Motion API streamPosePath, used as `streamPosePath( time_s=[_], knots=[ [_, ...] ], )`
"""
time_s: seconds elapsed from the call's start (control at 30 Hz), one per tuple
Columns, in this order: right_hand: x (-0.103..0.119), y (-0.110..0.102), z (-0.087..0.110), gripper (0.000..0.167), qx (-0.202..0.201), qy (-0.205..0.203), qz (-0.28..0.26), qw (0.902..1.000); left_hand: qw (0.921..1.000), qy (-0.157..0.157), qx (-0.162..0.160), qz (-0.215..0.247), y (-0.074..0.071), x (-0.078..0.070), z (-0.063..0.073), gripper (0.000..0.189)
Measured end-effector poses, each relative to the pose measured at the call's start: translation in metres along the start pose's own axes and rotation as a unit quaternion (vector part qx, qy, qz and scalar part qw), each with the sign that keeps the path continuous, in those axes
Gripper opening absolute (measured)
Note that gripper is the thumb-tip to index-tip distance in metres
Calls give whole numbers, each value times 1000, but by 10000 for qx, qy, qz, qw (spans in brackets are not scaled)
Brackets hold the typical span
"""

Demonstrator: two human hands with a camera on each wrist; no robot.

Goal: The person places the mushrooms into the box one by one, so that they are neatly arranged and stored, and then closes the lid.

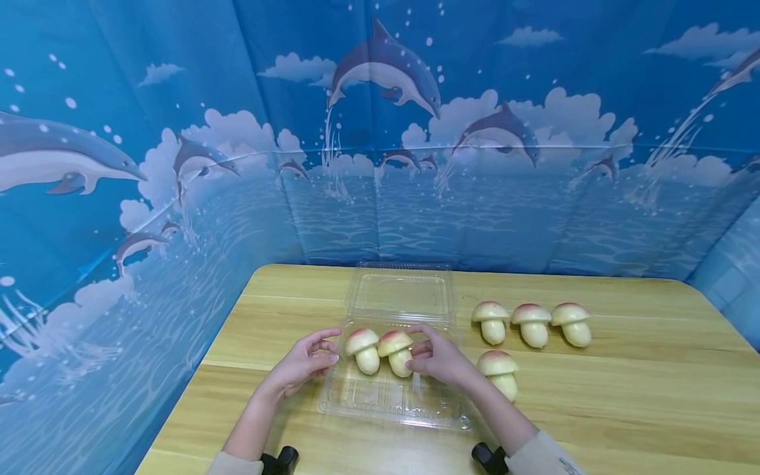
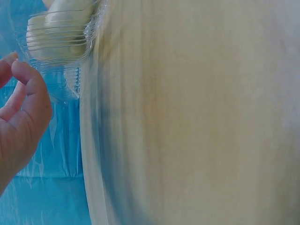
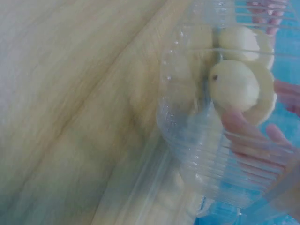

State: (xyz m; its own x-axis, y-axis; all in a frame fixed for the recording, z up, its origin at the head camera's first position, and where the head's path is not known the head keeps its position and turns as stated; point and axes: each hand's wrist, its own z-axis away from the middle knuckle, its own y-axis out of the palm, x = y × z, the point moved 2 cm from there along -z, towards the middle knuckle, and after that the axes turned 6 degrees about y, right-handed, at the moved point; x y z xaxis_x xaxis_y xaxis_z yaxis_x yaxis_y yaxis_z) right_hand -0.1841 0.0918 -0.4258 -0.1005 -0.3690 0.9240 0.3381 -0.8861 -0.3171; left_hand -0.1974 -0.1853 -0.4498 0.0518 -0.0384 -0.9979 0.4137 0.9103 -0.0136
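An opened clear plastic clamshell box (image 1: 392, 409) lies on the table, its lid (image 1: 400, 293) folded back to the far side. Inside its base are two mushrooms side by side, cream with reddish cap tops: a left mushroom (image 1: 363, 349) and a right mushroom (image 1: 396, 353). My right hand (image 1: 442, 358) holds the right mushroom, thumb by the stem and a finger at the cap; the right wrist view shows this through the box's ribbed wall (image 3: 225, 159). Beside the box's left edge, my left hand (image 1: 305, 363) has loosely bent fingers and holds nothing.
Right of the box, a row of three mushrooms (image 1: 533, 324) lies on the wooden table (image 1: 641, 382). Another mushroom (image 1: 500, 374) lies nearer, partly behind the right forearm. A blue dolphin-print curtain (image 1: 380, 198) hangs behind the table and along its sides.
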Motion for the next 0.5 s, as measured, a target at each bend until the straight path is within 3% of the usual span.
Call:
streamPosePath(
  time_s=[0.27, 0.5],
  knots=[
    [2, -8, 7, 59, 269, -299, -145, 9991, 10000, -7, -6, -11, 1, 0, 1, 56],
    [4, -16, 17, 57, 267, -384, -4, 9989, 10000, -1, -24, -9, 1, 1, 1, 57]
  ],
)
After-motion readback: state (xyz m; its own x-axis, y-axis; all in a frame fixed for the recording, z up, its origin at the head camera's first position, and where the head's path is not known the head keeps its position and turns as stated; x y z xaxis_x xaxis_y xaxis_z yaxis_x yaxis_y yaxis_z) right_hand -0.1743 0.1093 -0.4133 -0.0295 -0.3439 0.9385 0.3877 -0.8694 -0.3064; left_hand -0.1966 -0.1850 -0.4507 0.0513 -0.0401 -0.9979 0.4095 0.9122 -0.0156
